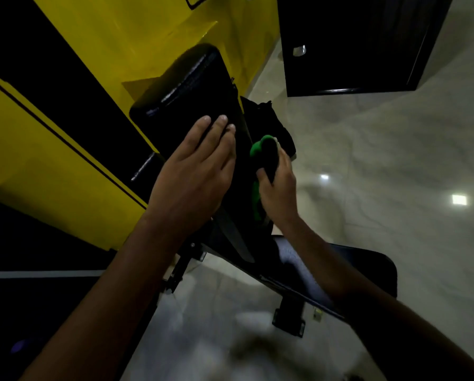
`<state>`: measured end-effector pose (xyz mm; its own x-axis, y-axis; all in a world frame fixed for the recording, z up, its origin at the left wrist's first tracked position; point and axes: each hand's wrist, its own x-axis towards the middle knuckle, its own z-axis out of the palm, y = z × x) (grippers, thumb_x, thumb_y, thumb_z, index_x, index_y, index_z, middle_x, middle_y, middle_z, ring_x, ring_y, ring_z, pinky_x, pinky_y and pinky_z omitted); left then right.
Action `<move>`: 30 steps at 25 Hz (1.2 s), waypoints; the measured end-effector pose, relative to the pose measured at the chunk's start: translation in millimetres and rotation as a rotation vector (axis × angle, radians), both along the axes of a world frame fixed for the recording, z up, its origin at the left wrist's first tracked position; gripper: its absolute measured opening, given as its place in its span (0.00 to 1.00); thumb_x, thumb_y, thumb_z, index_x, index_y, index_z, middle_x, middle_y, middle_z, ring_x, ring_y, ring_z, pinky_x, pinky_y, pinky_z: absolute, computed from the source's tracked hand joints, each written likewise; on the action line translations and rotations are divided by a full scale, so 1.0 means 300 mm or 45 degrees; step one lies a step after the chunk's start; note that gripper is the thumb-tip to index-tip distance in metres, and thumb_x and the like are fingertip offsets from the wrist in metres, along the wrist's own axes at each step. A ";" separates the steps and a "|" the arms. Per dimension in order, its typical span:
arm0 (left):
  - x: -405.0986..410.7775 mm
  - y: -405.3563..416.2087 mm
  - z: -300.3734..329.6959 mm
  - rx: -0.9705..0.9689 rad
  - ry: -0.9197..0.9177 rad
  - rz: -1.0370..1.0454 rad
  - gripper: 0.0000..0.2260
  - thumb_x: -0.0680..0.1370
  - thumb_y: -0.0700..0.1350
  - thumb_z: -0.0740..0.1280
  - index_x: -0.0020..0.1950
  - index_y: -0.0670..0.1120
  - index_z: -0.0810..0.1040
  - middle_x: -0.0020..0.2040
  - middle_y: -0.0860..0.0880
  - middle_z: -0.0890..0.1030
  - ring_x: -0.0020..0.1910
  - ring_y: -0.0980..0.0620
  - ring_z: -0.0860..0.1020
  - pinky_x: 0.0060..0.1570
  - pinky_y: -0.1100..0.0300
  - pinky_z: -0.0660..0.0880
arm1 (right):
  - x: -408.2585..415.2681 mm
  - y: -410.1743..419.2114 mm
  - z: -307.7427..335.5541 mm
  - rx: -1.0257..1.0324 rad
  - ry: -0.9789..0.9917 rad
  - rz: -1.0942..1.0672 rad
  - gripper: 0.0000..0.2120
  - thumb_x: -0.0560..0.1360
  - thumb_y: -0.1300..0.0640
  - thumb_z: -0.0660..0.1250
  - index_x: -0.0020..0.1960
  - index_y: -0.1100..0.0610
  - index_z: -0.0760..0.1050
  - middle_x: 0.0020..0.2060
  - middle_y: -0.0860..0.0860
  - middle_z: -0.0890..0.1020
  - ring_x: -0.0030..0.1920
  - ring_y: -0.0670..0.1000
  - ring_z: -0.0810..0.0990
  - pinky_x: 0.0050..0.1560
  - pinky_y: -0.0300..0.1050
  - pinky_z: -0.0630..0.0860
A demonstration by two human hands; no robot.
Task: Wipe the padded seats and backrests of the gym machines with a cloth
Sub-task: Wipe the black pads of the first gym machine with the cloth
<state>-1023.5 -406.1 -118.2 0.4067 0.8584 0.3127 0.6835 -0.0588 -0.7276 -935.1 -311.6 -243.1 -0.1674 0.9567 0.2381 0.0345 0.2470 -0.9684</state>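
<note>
A yellow-and-black wall [73, 160] stands just behind the black backrest [186, 105]; a dark cabinet [354, 42] sits beyond on the pale floor [395, 147]. The left hand [194, 174] lies flat on the backrest, fingers straight. The right hand [278, 188] grips a green cloth [259, 152] at the pad's right edge — its fingers mostly hidden. The seat [340, 270] is dim, crossed by the right forearm.

No words or numbers clear enough to read. Black mark on yellow wall [153, 28], cut off at top.
</note>
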 end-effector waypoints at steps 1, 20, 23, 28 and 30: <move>0.003 0.006 -0.001 0.001 0.010 0.008 0.18 0.80 0.40 0.55 0.66 0.32 0.71 0.68 0.35 0.72 0.70 0.37 0.67 0.72 0.45 0.55 | 0.004 -0.039 -0.010 0.017 -0.010 0.007 0.32 0.72 0.56 0.58 0.75 0.60 0.58 0.74 0.56 0.62 0.74 0.52 0.60 0.74 0.52 0.60; 0.052 0.082 -0.092 -0.036 0.145 0.179 0.20 0.78 0.42 0.59 0.67 0.34 0.71 0.69 0.37 0.71 0.71 0.39 0.66 0.72 0.45 0.56 | 0.013 -0.058 -0.145 0.123 -0.035 0.067 0.32 0.75 0.53 0.59 0.76 0.61 0.55 0.76 0.55 0.58 0.75 0.49 0.55 0.74 0.43 0.57; 0.055 0.086 -0.110 -0.021 0.137 0.175 0.19 0.79 0.40 0.55 0.67 0.34 0.71 0.69 0.37 0.71 0.71 0.39 0.66 0.72 0.45 0.55 | 0.010 -0.093 -0.164 0.101 -0.030 0.070 0.33 0.75 0.56 0.61 0.76 0.61 0.54 0.76 0.55 0.56 0.76 0.49 0.54 0.74 0.42 0.54; 0.061 0.086 -0.124 -0.070 0.186 0.189 0.19 0.77 0.42 0.57 0.66 0.36 0.72 0.69 0.38 0.72 0.71 0.39 0.67 0.72 0.45 0.57 | 0.027 -0.196 -0.266 0.018 0.073 0.193 0.34 0.76 0.52 0.64 0.76 0.60 0.53 0.76 0.54 0.56 0.76 0.50 0.54 0.75 0.51 0.56; 0.061 0.084 -0.124 -0.085 0.202 0.188 0.20 0.77 0.42 0.58 0.67 0.36 0.72 0.69 0.38 0.71 0.71 0.40 0.67 0.72 0.45 0.57 | 0.011 -0.109 -0.205 -0.111 0.083 0.057 0.31 0.76 0.53 0.60 0.75 0.61 0.57 0.74 0.55 0.61 0.75 0.51 0.58 0.73 0.53 0.59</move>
<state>-1005.2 -380.8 -155.3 0.3149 0.9288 0.1955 0.5654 -0.0181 -0.8246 -931.8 -344.2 -304.5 -0.1976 0.9662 0.1659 -0.0387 0.1614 -0.9861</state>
